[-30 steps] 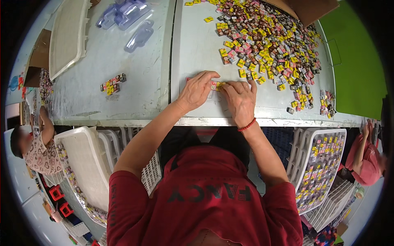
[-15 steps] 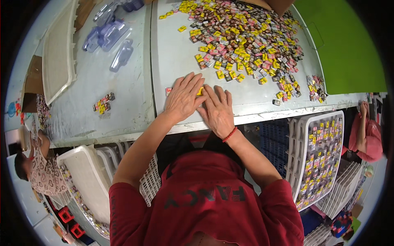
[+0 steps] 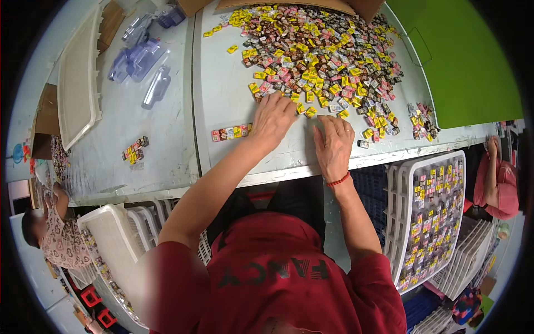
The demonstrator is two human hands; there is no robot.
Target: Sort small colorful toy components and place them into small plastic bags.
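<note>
A large pile of small rectangular packets (image 3: 311,55) in yellow, pink, brown and black spreads over the pale table (image 3: 222,161). My left hand (image 3: 272,121) reaches to the pile's near left edge, its fingers apart and the tips touching packets there. To its right, my right hand (image 3: 335,146) has the thumb spread from slightly bent fingers, which are beside loose yellow packets (image 3: 311,112). No held packet shows in either hand. A short straight row of packets (image 3: 229,132) lies left of my left wrist, its right end partly covered by that hand.
Clear bluish plastic trays (image 3: 136,61) and a small packet cluster (image 3: 135,151) lie to the left. Cardboard (image 3: 292,4) borders the pile's far side; a green board (image 3: 459,67) is at right. A white crate with packets (image 3: 431,222) stands below the table. Other people work at both sides.
My hands have moved apart from close together over the row. The left went up to the pile, the right moved rightward. The row of packets now shows.
</note>
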